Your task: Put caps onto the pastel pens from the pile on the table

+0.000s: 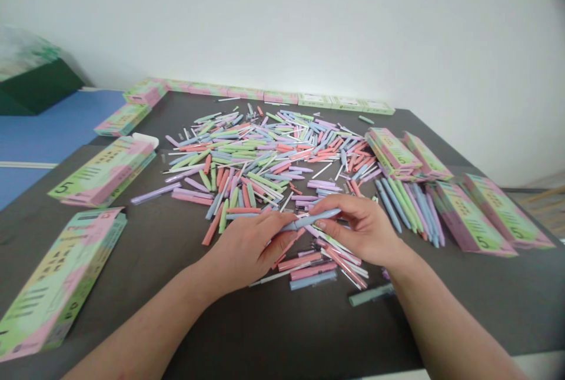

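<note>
A light blue pen point(309, 219) is held between both my hands, over the near part of a pile of loose pen parts point(265, 150). My left hand point(249, 246) pinches its left end. My right hand point(359, 227) grips the other end between thumb and fingers, and a pale tip pokes out at the upper right. Below my hands lie pink barrels point(313, 270), a blue barrel point(313, 280) and thin white refills. Close to my right wrist rests a grey-green barrel point(369, 295). Right of my right hand, whole pens point(412, 206) in blue, green and purple lie side by side.
Pastel boxes stand at the left point(62, 274), with another box point(103, 171) behind. More boxes lie at the right point(474, 218), and a row of boxes point(282, 97) runs along the wall. A dark green bin point(39, 89) is on the blue surface point(26, 139) at the far left.
</note>
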